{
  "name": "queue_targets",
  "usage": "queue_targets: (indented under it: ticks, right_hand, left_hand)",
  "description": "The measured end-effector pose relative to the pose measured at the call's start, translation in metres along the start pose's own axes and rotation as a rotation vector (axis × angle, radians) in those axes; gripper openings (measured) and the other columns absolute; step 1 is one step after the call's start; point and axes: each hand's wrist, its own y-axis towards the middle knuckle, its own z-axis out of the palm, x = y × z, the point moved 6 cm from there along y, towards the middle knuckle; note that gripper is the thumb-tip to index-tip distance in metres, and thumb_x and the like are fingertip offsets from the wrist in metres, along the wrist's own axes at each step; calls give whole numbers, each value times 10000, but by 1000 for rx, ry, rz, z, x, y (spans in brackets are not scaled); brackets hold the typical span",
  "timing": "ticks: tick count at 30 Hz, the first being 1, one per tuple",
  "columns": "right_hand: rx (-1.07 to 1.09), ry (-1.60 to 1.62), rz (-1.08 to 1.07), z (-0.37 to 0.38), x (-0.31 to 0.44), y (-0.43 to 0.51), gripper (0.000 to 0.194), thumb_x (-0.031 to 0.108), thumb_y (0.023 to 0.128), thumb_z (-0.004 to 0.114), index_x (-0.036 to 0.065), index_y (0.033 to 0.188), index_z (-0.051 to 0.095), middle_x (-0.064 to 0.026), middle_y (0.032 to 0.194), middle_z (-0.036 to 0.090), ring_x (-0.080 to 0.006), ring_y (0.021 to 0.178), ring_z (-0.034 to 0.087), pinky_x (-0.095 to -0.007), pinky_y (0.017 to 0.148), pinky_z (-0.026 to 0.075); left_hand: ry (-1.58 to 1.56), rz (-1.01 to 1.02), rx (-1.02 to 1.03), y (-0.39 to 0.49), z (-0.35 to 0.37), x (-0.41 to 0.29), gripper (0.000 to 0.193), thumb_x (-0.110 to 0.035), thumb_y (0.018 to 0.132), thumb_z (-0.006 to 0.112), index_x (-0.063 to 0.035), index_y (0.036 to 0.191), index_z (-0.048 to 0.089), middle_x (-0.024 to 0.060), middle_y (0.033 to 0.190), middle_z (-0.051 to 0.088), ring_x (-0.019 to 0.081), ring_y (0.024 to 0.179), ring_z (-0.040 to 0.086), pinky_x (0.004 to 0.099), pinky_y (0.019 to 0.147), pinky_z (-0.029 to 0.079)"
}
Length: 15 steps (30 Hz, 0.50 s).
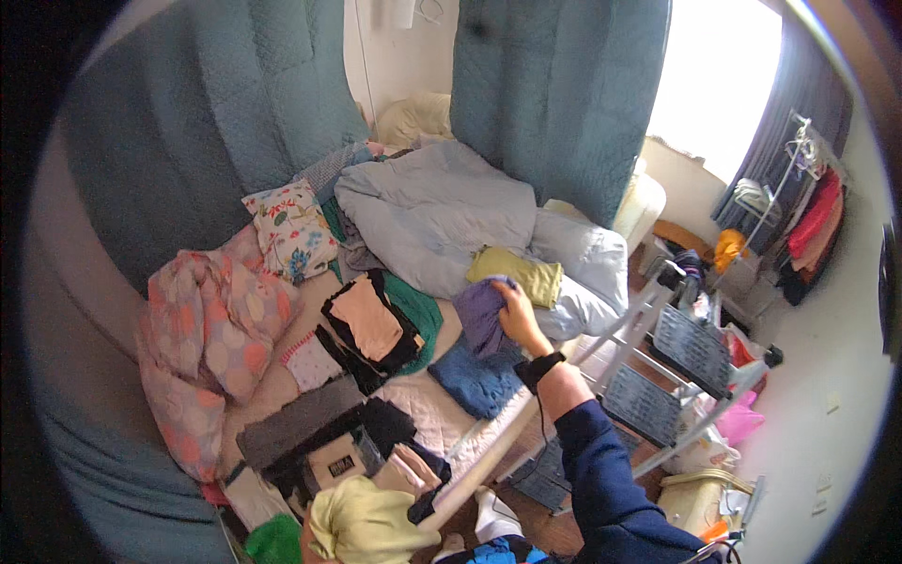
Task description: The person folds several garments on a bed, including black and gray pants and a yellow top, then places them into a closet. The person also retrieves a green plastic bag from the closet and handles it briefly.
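My right hand (pixel 518 314) grips a folded purple cloth (pixel 479 317) by its upper edge. That cloth is above a folded blue denim garment (pixel 479 377) and beside a folded olive-green garment (pixel 518 275) on the bed. At the bottom of the view a pale yellow garment (pixel 370 522) hangs bunched over my left hand (pixel 308 539), of which only a sliver shows. Left of the denim lies a stack of black clothes (pixel 405 352) topped by a peach folded garment (pixel 366 317). A dark fabric storage box (pixel 303 423) stands near my left hand, with folded clothes inside.
A grey-blue duvet (pixel 444 204) and a floral pillow (pixel 292 233) lie farther back on the bed. A pink patterned quilt (pixel 211 324) is heaped at left. Beside my right arm stands a metal stepladder (pixel 645 395). Clothes hang on a rack (pixel 817 218) at right.
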Motion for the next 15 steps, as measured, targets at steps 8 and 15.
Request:
queue_targets:
  ticks: [8,15]
  right_hand:
    - [-88,232,204,36,-263,106,664,-86,709,501,98,1343,565,-213,1236,617,-357,1136,584,-383,1006,440]
    - [4,-404,558,61,-404,30,545,-102,728,489,120,1197,656,-204,1156,612,-385,1132,568,-421,984,452]
  left_hand:
    - [122,-151,-234,99,29,24,628,-42,864,687,-56,1429,413,91,1380,533,204,1202,552,379,1040,460]
    - [176,-231,-356,139,29,46,588,-90,897,660,-50,1430,414,96,1395,522,208,1217,542,376,1044,453]
